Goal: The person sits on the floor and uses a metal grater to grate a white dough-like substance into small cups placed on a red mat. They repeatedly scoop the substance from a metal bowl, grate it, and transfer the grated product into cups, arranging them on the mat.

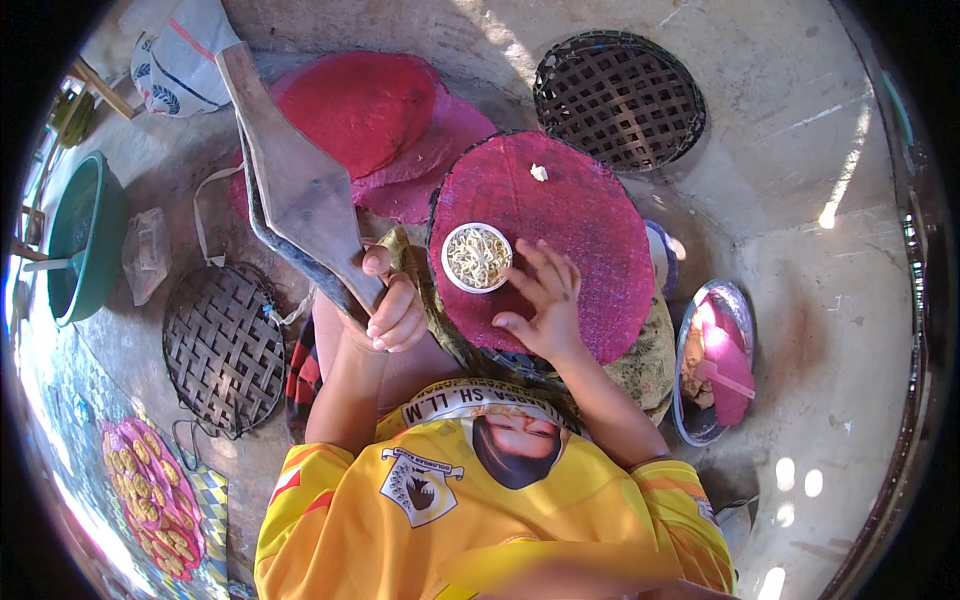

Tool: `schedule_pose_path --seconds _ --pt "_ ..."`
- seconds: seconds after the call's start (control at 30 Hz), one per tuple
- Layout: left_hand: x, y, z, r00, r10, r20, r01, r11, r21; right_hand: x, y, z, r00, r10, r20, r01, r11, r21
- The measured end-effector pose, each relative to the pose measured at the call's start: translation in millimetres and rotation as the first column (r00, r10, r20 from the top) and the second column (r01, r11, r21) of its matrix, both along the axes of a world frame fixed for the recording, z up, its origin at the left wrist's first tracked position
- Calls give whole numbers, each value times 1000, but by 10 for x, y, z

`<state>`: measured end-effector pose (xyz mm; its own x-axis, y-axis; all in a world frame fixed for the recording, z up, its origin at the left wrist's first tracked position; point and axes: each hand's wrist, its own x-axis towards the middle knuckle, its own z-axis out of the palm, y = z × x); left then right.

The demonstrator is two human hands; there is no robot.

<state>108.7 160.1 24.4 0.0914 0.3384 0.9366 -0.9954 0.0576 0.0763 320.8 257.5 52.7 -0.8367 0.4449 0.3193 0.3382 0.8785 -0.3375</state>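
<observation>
My left hand (396, 311) grips the handle end of a hinged wooden press (304, 161), whose two long flat boards point up and away to the left. A round, magenta cloth-covered base (570, 247) stands in front of me. On its left part sits a small white ring mould (448, 274) filled with pale, thin dough strands (478, 257). My right hand (547, 300) is over the cloth just right of the mould, fingers spread and holding nothing. One fingertip is at the mould's rim; whether it touches I cannot tell. A small white lump (538, 172) lies farther up the cloth.
Stacked magenta cloths (360, 112) lie beyond the press. Woven baskets (621, 101) rest on the concrete floor at far right and near left. An oval basin (716, 364) at right holds dough, magenta cloth and a pink spatula. Far left are a green basin (86, 240) and golden pieces (135, 480) on pink cloth.
</observation>
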Motion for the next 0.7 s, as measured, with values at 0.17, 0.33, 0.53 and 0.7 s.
schedule_pose_path --seconds 0.17,0.33,0.53,0.7 --pt "135 -145 13 996 63 60 -49 976 -213 -24 34 -27 999 -42 15 41 998 46" --pt "148 -61 78 999 38 34 -32 988 -152 -130 122 43 996 -63 57 72 985 -157" --pt "158 -78 118 995 34 -91 -49 986 -159 -356 147 64 982 23 187 1 992 -130" --pt "82 -176 172 988 19 -151 -52 974 -219 -241 353 68 999 22 -32 -34 892 -450"
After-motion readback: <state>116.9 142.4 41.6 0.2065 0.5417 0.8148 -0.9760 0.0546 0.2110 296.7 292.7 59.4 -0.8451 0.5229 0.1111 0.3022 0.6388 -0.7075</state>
